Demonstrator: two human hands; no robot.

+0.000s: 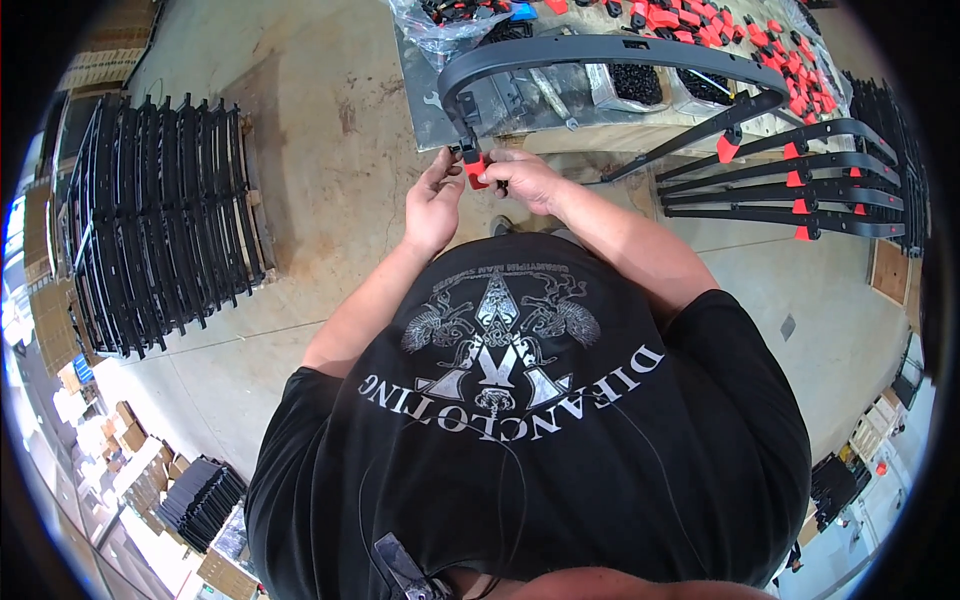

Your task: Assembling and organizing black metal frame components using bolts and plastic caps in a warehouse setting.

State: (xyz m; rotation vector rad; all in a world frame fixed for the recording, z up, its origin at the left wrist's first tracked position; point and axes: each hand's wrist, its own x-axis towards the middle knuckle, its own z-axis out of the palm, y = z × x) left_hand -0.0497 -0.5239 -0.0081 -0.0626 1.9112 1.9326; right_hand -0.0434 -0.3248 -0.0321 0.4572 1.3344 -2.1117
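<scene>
A long black curved metal frame arches over the workbench, and one end comes down between my hands. On that end sits a small red plastic piece. My left hand pinches the frame's end from the left, fingertips beside the red piece. From the right, my right hand grips the red piece, its thumb pressed on the red face and its other fingers curled below. The exact contact under the fingers is hidden. The frame's other leg runs down to the right and carries another red piece.
The workbench bears a wrench, boxes of small black parts and scattered red pieces. More black frames with red pieces stand at the right. A stack of black bars lies on the left floor.
</scene>
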